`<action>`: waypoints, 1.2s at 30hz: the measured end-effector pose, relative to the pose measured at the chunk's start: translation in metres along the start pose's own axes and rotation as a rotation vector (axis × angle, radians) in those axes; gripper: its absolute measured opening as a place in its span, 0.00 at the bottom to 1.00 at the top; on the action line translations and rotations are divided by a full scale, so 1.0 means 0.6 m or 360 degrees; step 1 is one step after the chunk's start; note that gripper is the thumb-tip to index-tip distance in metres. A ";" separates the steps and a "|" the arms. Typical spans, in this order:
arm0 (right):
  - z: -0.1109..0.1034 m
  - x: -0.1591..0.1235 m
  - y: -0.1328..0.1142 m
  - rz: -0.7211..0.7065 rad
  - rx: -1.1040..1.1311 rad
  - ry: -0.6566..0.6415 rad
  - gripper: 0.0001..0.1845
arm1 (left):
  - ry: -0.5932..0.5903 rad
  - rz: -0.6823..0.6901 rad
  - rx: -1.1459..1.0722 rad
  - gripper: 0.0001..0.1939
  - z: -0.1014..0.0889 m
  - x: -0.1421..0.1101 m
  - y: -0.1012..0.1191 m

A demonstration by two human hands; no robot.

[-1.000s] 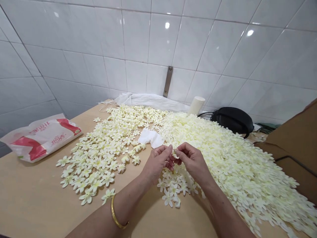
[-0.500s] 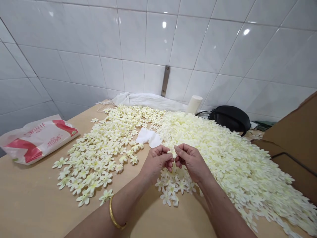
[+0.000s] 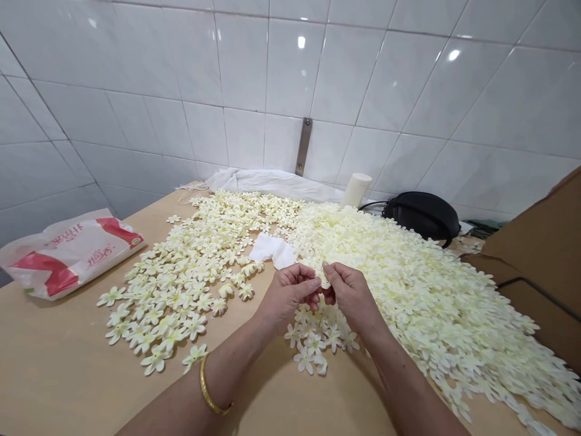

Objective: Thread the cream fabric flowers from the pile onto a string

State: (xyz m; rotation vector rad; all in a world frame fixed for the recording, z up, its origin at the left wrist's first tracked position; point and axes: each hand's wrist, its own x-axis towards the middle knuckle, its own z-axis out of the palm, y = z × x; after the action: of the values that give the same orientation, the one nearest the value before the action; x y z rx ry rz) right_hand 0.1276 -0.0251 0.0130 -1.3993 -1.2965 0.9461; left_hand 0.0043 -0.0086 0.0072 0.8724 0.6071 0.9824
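Left flowers (image 3: 175,297): spread loosely over the table (image 3: 54,363).
Left hand (image 3: 287,297): thumb and fingers pinch the held flower (image 3: 324,280).
Held flower: between both hands' fingertips; probably light, thin and soft, its petals easily creased, so best gripped near the centre.
Right hand (image 3: 353,297): pinches it from the other side.
Right heap (image 3: 436,309): similar flowers, densely piled.

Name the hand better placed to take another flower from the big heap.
Probably the right hand: it is closer to the big heap, while the left hand sits toward the smaller spread. Both seem to pinch a small flower, so the right would need freeing first.
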 end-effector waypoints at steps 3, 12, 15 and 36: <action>0.000 0.001 0.001 0.0061 0.0055 0.0009 0.22 | 0.0003 -0.0062 -0.0107 0.12 -0.001 0.001 -0.002; -0.004 -0.009 -0.011 -0.0720 -0.0641 0.0326 0.07 | 0.0314 0.0004 0.0081 0.10 -0.007 0.004 -0.001; -0.003 -0.011 -0.011 -0.0968 -0.0952 0.0149 0.08 | 0.0301 0.0080 0.0140 0.09 -0.011 0.005 -0.004; -0.004 -0.004 -0.009 -0.0409 -0.0484 0.0050 0.07 | 0.0230 0.0025 -0.0001 0.10 -0.014 0.009 -0.011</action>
State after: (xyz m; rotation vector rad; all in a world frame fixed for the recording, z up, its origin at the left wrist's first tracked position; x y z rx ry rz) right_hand 0.1286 -0.0282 0.0185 -1.4233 -1.6010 0.5683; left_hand 0.0031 -0.0027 -0.0034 0.8112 0.7234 1.0663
